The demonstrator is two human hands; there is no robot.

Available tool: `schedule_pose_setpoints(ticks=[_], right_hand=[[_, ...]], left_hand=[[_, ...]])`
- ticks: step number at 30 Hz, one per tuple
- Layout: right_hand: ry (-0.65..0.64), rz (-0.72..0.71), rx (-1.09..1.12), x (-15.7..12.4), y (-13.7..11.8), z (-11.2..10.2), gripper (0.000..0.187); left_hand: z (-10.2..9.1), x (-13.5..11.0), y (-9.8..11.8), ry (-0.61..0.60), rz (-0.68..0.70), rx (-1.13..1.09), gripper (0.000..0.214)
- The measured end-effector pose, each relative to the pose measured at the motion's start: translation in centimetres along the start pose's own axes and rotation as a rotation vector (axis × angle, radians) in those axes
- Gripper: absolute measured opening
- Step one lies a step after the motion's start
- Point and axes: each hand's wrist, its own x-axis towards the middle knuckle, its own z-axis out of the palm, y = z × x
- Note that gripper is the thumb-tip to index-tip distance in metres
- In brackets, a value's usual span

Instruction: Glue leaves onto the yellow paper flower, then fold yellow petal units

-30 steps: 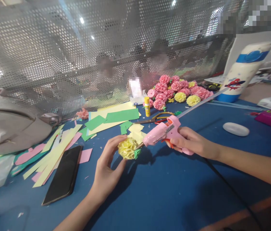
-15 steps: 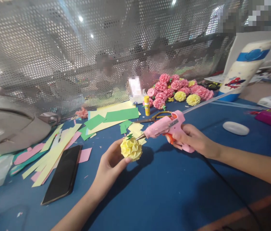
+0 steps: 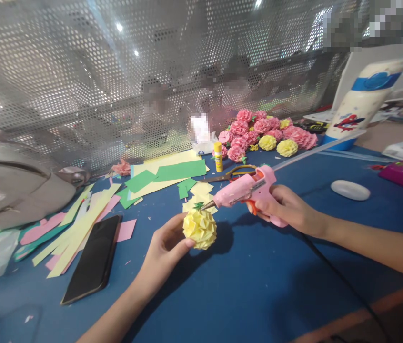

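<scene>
My left hand point(image 3: 164, 255) is closed round a yellow folded-paper flower ball point(image 3: 200, 228) and holds it above the blue table point(image 3: 251, 286). A small green paper leaf point(image 3: 198, 206) sticks up from the top of the ball. My right hand point(image 3: 285, 208) grips a pink hot glue gun point(image 3: 246, 188) with a finger on its orange trigger. The gun's metal nozzle points left and down, its tip right at the green leaf. A clear glue stick juts from the gun's back, and a black cord trails off to the lower right.
A black phone point(image 3: 92, 259) lies left of my hand among pink, yellow and green paper strips point(image 3: 76, 224). Scissors point(image 3: 230, 175), a yellow glue stick point(image 3: 218, 157) and a pile of finished pink and yellow flowers point(image 3: 266, 133) lie behind. A white bottle point(image 3: 364, 102) stands far right beside a white oval thing point(image 3: 350, 190). Mesh screen at the back.
My left hand has turned the flower ball so the green leaf now faces up, and shifted it slightly right. The glue gun rose a little and its nozzle now meets the leaf.
</scene>
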Motion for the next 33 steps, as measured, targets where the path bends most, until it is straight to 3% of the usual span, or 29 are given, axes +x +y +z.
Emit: schedule_pose_setpoints(ticks=[33], right_hand=[[0.03,0.04,-0.033,0.15,0.31,-0.08,0.054]], left_hand=[[-0.09,-0.27,-0.2,-0.001,-0.009,-0.054,0.053]])
